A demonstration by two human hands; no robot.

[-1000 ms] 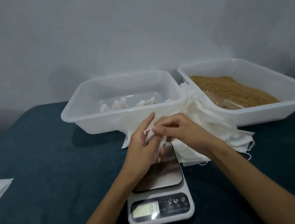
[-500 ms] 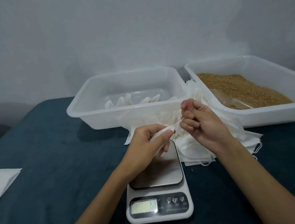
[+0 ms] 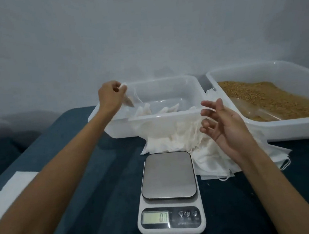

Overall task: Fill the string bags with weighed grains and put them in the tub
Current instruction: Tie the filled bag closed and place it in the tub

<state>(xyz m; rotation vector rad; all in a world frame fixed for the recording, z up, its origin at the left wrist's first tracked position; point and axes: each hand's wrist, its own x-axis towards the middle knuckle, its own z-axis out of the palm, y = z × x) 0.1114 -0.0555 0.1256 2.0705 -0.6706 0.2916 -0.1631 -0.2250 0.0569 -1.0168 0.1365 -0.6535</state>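
Our left hand (image 3: 111,97) is raised over the near-left corner of the clear tub (image 3: 169,123), fingers curled round a small filled string bag (image 3: 129,101) that hangs blurred over the tub's inside, its string trailing to the right. We cannot make out the bag's shape clearly. Our right hand (image 3: 223,125) hovers palm up, fingers loose and spread, holding nothing, above the heap of empty white bags (image 3: 172,139) lying between the tub and the scale (image 3: 169,194). A few filled bags (image 3: 160,109) lie on the tub's floor, half hidden behind its near wall. The grain tub (image 3: 282,130) stands at the table's far right, cut off by the frame edge; inside, a clear scoop (image 3: 250,108) lies partly buried in the brown grains (image 3: 271,95). The scale's platform is bare near the table's front middle, and its display digits are too blurred to read. A white sheet (image 3: 10,189) at the left edge is partly covered by our left forearm.
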